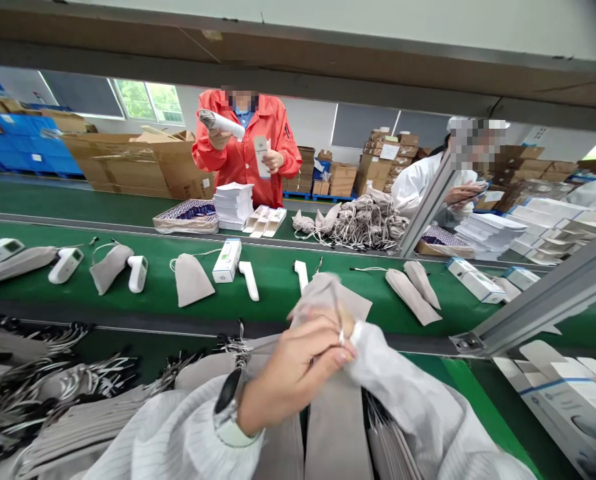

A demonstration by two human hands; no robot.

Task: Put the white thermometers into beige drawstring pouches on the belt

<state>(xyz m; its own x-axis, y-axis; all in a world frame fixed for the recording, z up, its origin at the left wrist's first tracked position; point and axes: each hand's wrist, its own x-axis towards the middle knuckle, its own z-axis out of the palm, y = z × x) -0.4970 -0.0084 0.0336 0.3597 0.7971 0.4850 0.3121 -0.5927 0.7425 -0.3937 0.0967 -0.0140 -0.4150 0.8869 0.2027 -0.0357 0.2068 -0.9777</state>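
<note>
My left hand (295, 370), with a watch on its wrist, is closed, thumb and finger pinching the thin drawstring (339, 317) of a grey fabric pouch (323, 288). Behind it my right hand (345, 321) is largely covered and blurred; it appears closed around the same pouch, near the cord end. The pouch is raised in front of the green belt. Below both hands lie stacked grey pouches (335, 427). Just beyond them, a white handheld thermometer (301, 275) rests on the belt, partly hidden by the pouch.
Along the conveyor belt (153, 280) lie more thermometers, pouches and white boxes (227, 260). Pouches with tangled cords (93, 380) fill the left. Opened cartons (568, 400) stand at right beside a slanted metal post (533, 300). Across the belt, a person in a red jacket (248, 153) handles items.
</note>
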